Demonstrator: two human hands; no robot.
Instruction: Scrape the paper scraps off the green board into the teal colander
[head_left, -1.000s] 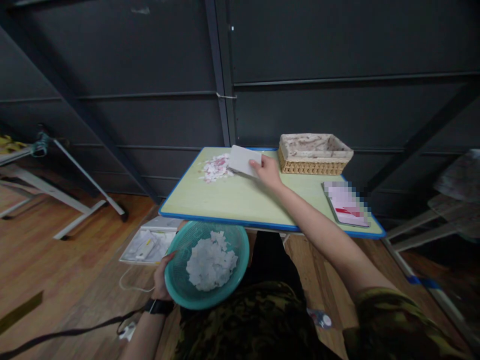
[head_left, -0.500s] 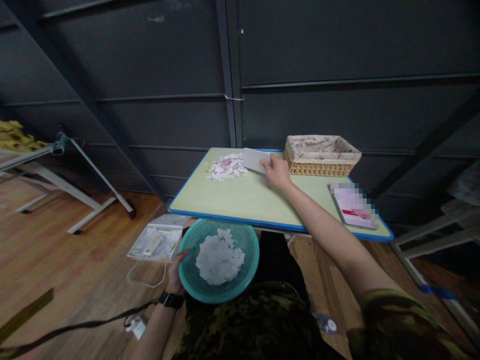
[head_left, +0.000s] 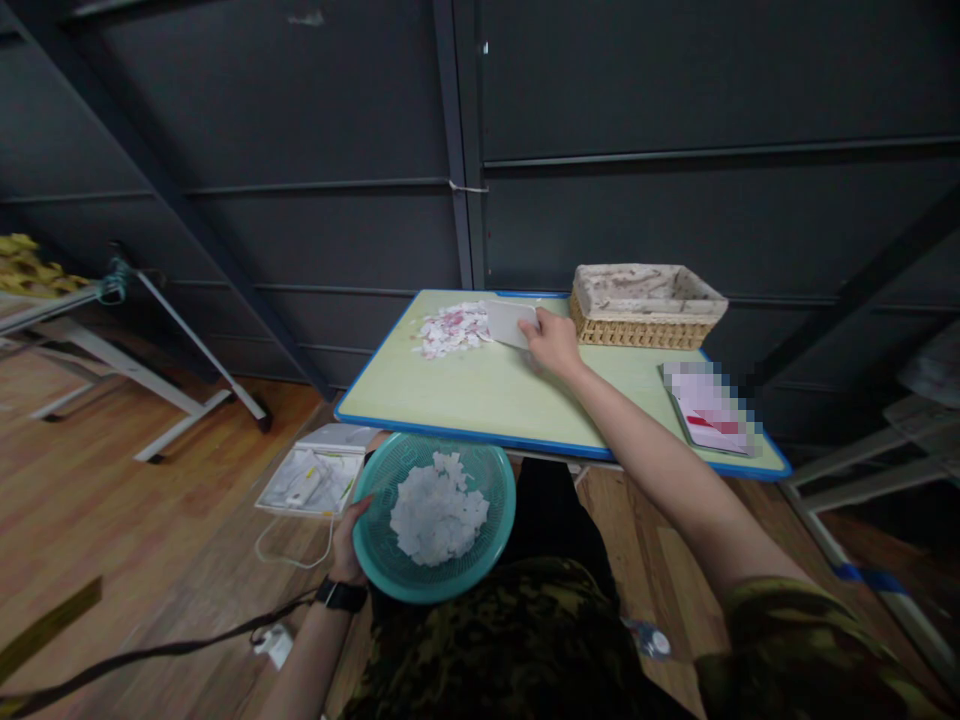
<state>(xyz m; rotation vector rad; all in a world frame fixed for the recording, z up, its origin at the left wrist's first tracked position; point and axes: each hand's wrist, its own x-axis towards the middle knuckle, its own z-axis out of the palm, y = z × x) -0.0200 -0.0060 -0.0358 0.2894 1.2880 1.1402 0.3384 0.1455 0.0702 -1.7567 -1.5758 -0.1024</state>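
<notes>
My left hand (head_left: pixel 351 540) is closed on the left rim of a round green plastic basket (head_left: pixel 491 555), which is tilted toward me below the table's front edge. White paper scraps (head_left: pixel 439 512) lie heaped in the basket. Over the table, my right hand (head_left: pixel 553 342) grips a flat, light grey rectangular card (head_left: pixel 510 323) between thumb and fingers. The card's left end meets a pile of white and pinkish paper scraps (head_left: pixel 452 330) on the tabletop.
The small pale green table (head_left: pixel 465 395) has a blue edge. A lined wicker basket (head_left: pixel 646 328) stands at its back right, with a pink-and-white booklet (head_left: pixel 705 410) in front. An open white box (head_left: pixel 311 482) with a cable is left of the green basket. Dark panels (head_left: pixel 675 220) rise behind.
The view has shifted very slightly. The card in my right hand has a slightly different tilt at the scrap pile's right edge. My left hand still holds the green basket.
</notes>
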